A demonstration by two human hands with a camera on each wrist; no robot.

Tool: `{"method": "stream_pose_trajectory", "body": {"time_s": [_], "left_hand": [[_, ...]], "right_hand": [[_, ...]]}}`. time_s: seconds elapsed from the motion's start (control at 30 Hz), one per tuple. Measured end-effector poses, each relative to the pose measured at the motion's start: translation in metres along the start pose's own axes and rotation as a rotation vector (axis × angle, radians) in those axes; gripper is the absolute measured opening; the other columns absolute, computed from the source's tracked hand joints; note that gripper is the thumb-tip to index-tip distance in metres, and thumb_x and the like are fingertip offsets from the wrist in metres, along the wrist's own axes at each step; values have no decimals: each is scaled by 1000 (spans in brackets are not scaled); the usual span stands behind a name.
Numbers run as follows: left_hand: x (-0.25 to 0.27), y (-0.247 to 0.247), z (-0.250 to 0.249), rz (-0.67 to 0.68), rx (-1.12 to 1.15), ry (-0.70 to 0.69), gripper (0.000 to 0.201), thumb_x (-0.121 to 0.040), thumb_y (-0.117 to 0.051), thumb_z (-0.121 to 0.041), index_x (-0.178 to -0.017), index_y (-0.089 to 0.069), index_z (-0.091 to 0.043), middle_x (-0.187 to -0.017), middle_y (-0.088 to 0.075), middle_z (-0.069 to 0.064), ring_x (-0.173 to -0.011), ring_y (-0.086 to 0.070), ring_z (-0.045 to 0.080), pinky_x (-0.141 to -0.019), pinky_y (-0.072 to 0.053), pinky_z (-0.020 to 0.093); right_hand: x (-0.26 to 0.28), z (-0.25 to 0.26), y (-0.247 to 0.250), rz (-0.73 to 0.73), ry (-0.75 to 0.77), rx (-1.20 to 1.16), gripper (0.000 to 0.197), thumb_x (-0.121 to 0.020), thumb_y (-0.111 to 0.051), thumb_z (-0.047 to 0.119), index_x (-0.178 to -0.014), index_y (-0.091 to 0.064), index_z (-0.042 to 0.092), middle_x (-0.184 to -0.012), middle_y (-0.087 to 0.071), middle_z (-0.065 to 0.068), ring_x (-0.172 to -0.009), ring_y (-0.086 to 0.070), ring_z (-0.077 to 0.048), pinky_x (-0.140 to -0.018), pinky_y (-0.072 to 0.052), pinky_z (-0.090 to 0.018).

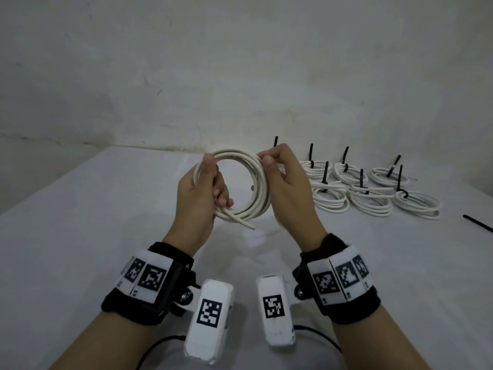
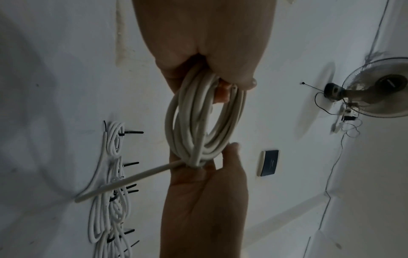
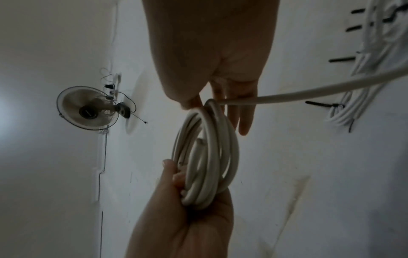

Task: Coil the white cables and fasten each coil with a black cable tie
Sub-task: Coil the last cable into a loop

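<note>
A white cable coil [image 1: 260,188] is held up above the white table [image 1: 93,209] between both hands. My left hand [image 1: 210,177] grips the coil's left side, fingers curled round the strands [image 3: 176,178]. At the coil's upper right, my right hand [image 1: 269,161] pinches the strands between thumb and forefinger [image 3: 212,103], its other fingers lying straight. The cable's loose end [image 1: 245,224] sticks out below the coil. Several tied coils [image 1: 373,188], each with a black cable tie standing up, lie on the table to the right. One loose black cable tie [image 1: 477,222] lies at the far right.
A pale wall [image 1: 240,76] rises right behind the table's far edge. A thin black cord [image 1: 160,345] runs along the near edge under my wrists. The wrist views show a wall fan [image 2: 375,90] high up.
</note>
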State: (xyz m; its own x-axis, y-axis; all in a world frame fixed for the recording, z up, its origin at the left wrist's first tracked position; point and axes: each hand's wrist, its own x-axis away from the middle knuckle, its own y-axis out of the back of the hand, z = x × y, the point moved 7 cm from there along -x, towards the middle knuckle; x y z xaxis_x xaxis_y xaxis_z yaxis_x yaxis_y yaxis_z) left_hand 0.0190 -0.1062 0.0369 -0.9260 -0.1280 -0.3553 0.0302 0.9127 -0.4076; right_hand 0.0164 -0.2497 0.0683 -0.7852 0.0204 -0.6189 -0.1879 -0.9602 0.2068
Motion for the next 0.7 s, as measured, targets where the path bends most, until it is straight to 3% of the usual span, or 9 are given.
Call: {"method": "stream_pose_trajectory", "body": {"time_s": [0.07,0.13,0.23,0.33,0.43,0.57,0.7], "left_hand": [[0,1,0,-12,-10,-8,38,-100,-36,-35,-69,-39,-13,-48,-32,-5,-40,-34,9,-44,-42,23],[0,1,2,-12,-18,6,39,-99,-37,-36,-69,-39,-13,-48,-34,-5,-41,-36,9,-44,-41,23],[1,0,6,16,-87,27,33,-94,-46,-38,-72,-46,-13,-52,-41,-5,-47,-44,10,-49,-46,26],[0,2,4,22,-175,-18,24,-82,-61,-35,-92,-59,-14,-59,-52,-5,-55,-53,10,-57,-54,28],[-2,10,1,-33,-243,-88,26,-85,-65,-23,-108,-57,-14,-66,-63,-2,-55,-58,12,-58,-57,30],[0,9,-3,-55,-297,-169,19,-90,-60,-23,-101,-64,-8,-74,-67,3,-51,-56,14,-54,-56,33],[5,5,-5,-85,-282,-215,17,-90,-60,-21,-92,-63,-5,-66,-59,5,-47,-53,13,-49,-53,29]], "right_hand": [[9,-1,-8,88,-92,-181,14,-97,-52,25,-101,-49,12,-97,-63,-11,-71,-71,-24,-63,-55,-44],[15,1,-12,125,-99,-212,26,-90,-62,14,-108,-44,10,-91,-65,-15,-64,-71,-25,-59,-58,-44],[16,-1,-7,64,-95,-213,26,-90,-61,3,-110,-44,8,-81,-65,-13,-56,-68,-22,-55,-57,-38],[16,-7,-1,27,-164,-323,23,-93,-57,4,-114,-47,4,-81,-63,-15,-50,-60,-16,-53,-55,-31],[17,-10,-2,56,-209,-401,21,-94,-54,8,-114,-47,4,-75,-58,-9,-46,-51,-12,-52,-52,-27],[19,-15,-6,37,-293,-515,19,-96,-52,15,-112,-46,7,-64,-50,-3,-42,-41,-10,-47,-46,-26],[24,-16,-9,-56,-321,-593,21,-96,-50,30,-97,-47,9,-55,-46,-4,-34,-34,-11,-41,-41,-23]]}}
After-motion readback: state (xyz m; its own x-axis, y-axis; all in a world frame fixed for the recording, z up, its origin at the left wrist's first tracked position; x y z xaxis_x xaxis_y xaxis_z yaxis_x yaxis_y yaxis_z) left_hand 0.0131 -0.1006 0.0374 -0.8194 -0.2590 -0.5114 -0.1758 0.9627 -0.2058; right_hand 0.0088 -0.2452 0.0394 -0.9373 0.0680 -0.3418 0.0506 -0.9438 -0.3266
